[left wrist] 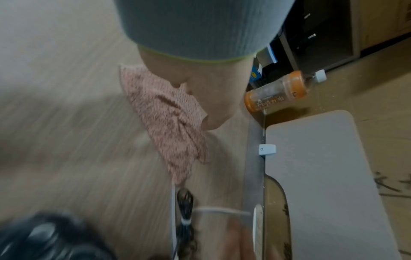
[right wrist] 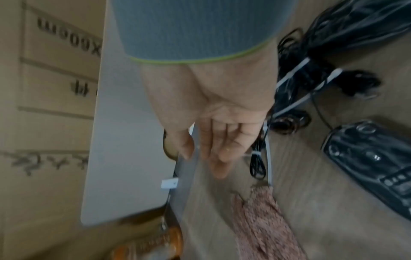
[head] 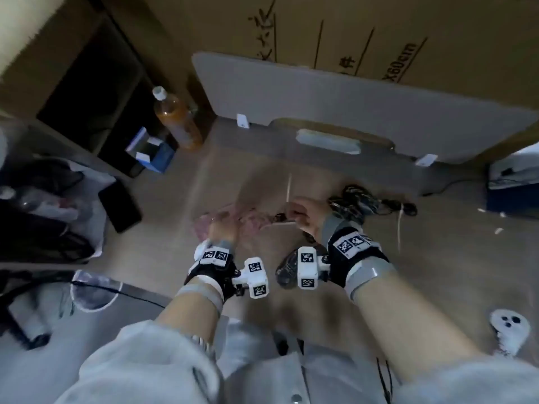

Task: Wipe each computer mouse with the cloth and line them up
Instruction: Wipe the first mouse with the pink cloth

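A pink cloth (head: 250,223) lies bunched on the wooden floor, and my left hand (head: 222,227) grips it; the left wrist view shows the cloth (left wrist: 171,121) trailing out from under the fingers. My right hand (right wrist: 219,146) hovers just right of the cloth with fingers straight, holding nothing. A black mouse (head: 285,269) sits on the floor close to my right wrist, seen also as the mouse (right wrist: 373,158) beside the hand. More black mice with tied cables (head: 358,199) lie bundled behind my right hand. Motion blurs all views.
A grey board (head: 320,97) leans on a cardboard box behind the work spot. An orange bottle (head: 178,123) and blue boxes (head: 151,154) stand at the back left, with a black phone (head: 119,205) on the left.
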